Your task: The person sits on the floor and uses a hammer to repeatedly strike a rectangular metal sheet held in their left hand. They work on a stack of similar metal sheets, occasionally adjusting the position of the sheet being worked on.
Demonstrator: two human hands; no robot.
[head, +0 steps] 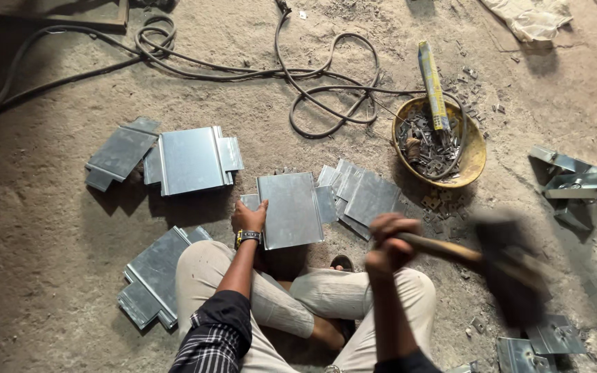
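Left hand (249, 217) flat, right hand (388, 243) fisted.

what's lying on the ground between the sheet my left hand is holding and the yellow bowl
In the head view, a fanned pile of sheets lies between the sheet under the left hand and the yellow bowl, overlapping that sheet's right edge.

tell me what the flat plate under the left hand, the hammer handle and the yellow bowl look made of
Flat plate: thin sheet metal, likely galvanised steel; dull grey sheen, folded edges.
Hammer handle: probably wood; tan-brown, matte, though motion-blurred.
Yellow bowl: unclear, painted metal or plastic; scuffed, grimy yellow rim.
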